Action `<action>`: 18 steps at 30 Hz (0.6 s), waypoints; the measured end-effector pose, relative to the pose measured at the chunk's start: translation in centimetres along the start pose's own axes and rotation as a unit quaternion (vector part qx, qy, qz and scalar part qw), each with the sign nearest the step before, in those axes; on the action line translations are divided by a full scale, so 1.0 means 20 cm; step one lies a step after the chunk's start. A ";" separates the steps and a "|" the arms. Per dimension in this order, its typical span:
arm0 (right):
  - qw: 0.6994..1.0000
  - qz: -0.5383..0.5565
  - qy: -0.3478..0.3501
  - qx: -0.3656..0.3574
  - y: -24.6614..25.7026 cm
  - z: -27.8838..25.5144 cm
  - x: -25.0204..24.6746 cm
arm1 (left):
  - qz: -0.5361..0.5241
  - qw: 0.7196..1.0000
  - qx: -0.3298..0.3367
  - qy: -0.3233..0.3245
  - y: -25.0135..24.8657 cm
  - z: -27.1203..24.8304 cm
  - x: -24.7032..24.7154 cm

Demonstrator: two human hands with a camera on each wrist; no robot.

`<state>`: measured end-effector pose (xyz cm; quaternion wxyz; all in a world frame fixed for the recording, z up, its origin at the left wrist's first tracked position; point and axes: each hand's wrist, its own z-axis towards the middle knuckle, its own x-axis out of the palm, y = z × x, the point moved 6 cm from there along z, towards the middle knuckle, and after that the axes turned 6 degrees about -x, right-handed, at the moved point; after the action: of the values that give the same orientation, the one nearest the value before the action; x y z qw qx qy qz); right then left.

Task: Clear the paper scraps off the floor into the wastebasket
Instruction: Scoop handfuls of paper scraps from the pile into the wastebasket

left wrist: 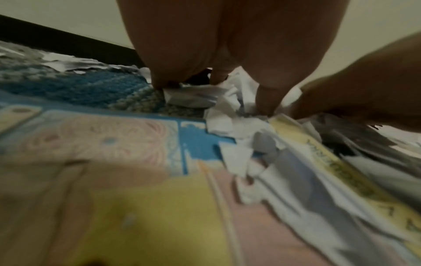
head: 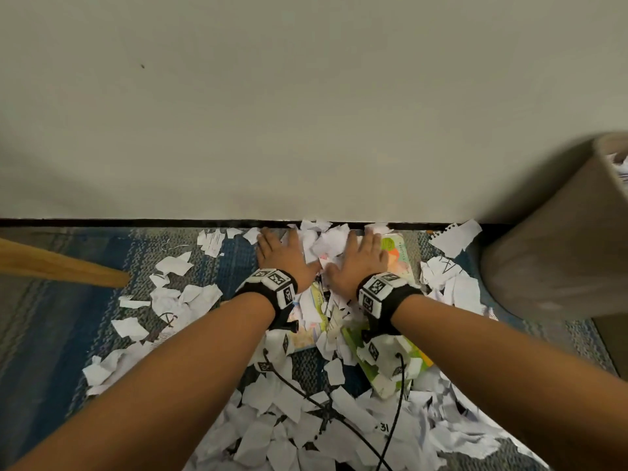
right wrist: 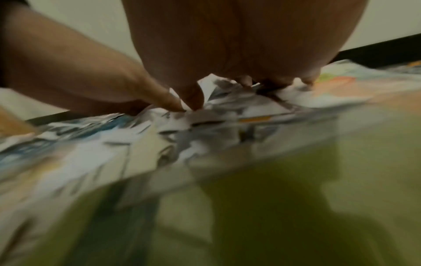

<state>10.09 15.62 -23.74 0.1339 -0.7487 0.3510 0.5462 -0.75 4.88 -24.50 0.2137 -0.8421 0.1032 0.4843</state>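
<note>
White paper scraps point(head: 292, 423) lay all over the blue carpet point(head: 234, 253) by the wall. The left hand point(head: 283, 254) and the right hand point(head: 360, 260) pressed down on a pile of them, fingers spread flat. The wastebasket point(head: 557, 253) stood at the right.

Left hand point(head: 283, 254), right hand point(head: 362, 258) side by side, palms down, fingers spread.

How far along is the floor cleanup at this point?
Early. Done: a few scraps already show inside the wastebasket. In hand: the left hand and right hand press flat on a heap of paper scraps by the wall, gathering it. Left: most scraps, still strewn over the carpet.
</note>
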 end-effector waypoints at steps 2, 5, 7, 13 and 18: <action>0.996 -0.008 -0.006 -0.085 0.10 -0.01 0.02 | -0.020 0.999 0.027 -0.016 0.01 -0.01 -0.02; 0.977 -0.019 0.023 -0.210 0.23 -0.03 0.03 | -0.042 0.996 0.071 -0.043 0.11 0.00 -0.12; 0.962 0.022 0.038 -0.270 0.30 -0.03 0.02 | -0.055 0.993 0.080 -0.063 0.18 0.01 -0.20; 0.970 0.078 -0.110 -0.202 0.24 -0.02 -0.12 | -0.014 0.974 0.000 -0.227 0.42 0.00 -0.37; 0.975 0.078 -0.134 0.156 -0.04 0.02 -0.12 | -0.058 0.975 -0.186 -0.111 0.61 0.10 -0.27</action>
<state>10.00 17.27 -21.89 0.2522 -0.6090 0.4682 0.5885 -9.66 -5.14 -23.86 0.0914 -0.8123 -0.0616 0.5727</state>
